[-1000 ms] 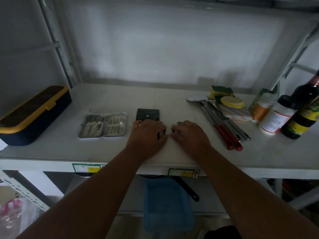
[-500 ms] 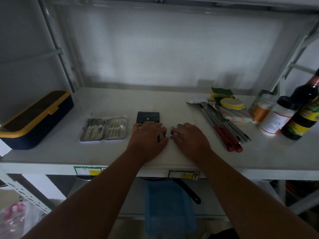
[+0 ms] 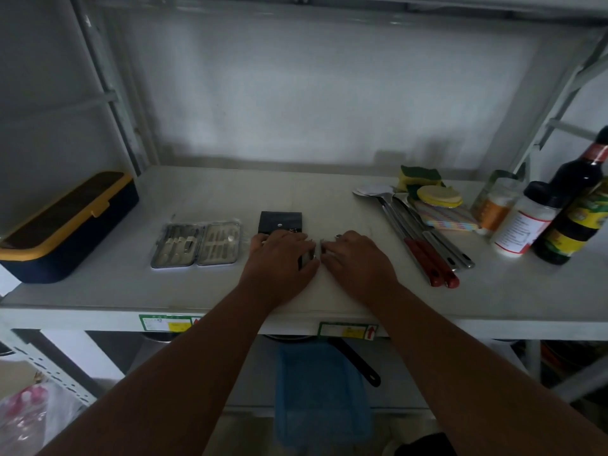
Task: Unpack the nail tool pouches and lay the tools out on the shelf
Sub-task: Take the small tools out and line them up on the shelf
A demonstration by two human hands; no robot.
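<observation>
A black snap pouch [image 3: 280,222] lies open on the white shelf [image 3: 329,199], its flap pointing away from me. My left hand [image 3: 279,258] lies over the pouch's near half and holds it down, hiding what is in it. My right hand [image 3: 358,261] rests just to the right, fingertips pinching a small silver nail tool [image 3: 317,250] at the pouch's edge. To the left, a silver nail tool case [image 3: 197,245] lies open flat, with several tools strapped in both halves.
A navy box with a yellow lid [image 3: 65,225] sits at the far left. Spoons and red-handled utensils [image 3: 424,235], sponges [image 3: 424,185], jars [image 3: 523,222] and a dark bottle [image 3: 572,205] crowd the right side. The shelf's front edge [image 3: 296,320] is just below my wrists.
Both hands have stayed on the black pouch, with only small finger movements. A sliver of silver tool shows more clearly between them now.
</observation>
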